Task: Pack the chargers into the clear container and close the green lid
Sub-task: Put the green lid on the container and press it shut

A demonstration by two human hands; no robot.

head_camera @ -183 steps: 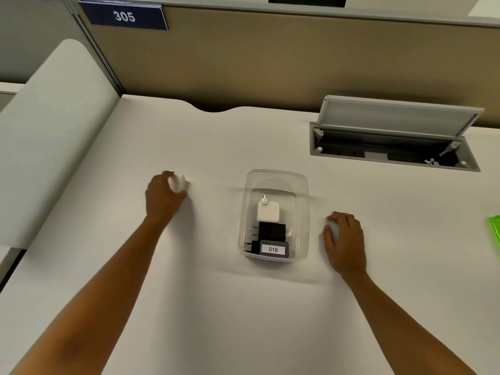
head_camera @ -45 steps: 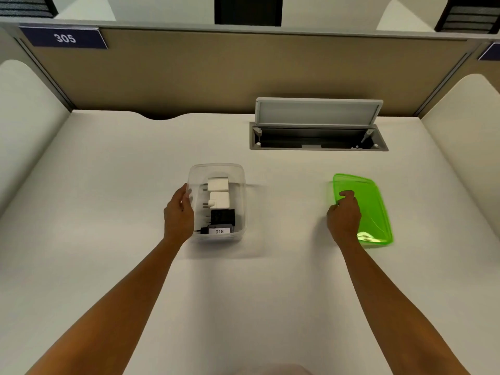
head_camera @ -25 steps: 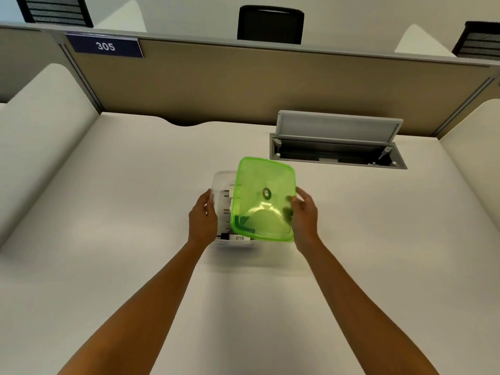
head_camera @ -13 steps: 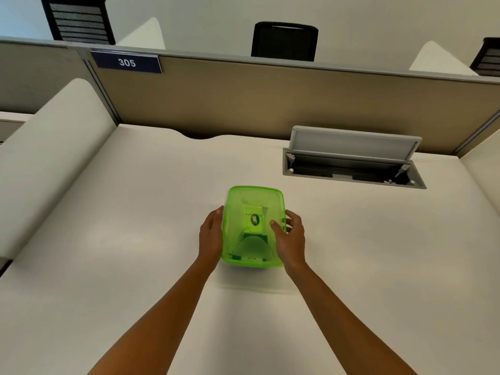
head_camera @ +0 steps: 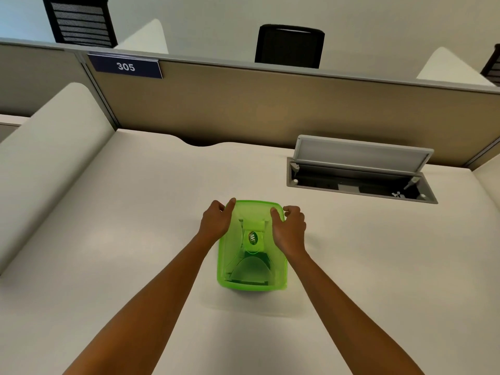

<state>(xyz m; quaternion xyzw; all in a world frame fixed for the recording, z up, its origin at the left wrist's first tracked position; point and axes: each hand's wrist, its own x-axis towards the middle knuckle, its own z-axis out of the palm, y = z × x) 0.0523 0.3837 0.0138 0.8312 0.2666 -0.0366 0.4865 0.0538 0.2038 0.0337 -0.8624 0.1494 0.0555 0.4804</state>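
Head view, step: the green lid (head_camera: 251, 244) lies flat on top of the clear container, and both hands are at its far corners. This looks like the sealing stage, the last part of the task.
Left hand (head_camera: 215, 221): curled over the far-left corner, thumb on the lid's top, fingers down the outer side, clamped on the rim.
Right hand (head_camera: 289, 226): curled over the far-right corner in the same way, thumb on top, gripping the rim.
Container: almost wholly hidden under the lid at mid-desk; only a faint clear edge shows below the near rim.
Chargers: dim light and dark shapes show through the green plastic, so they appear to be inside; how many cannot be told.
Next move: pressing down round the rim, likely working toward the near corners, until every edge seats. Whether the near edge has snapped shut cannot be told.
Surface: a pale desk (head_camera: 135, 239), with an open cable hatch (head_camera: 359, 171) set in at far right.
Room: a tan partition (head_camera: 270, 104) bearing a "305" plate (head_camera: 125, 66), with black chairs beyond it.
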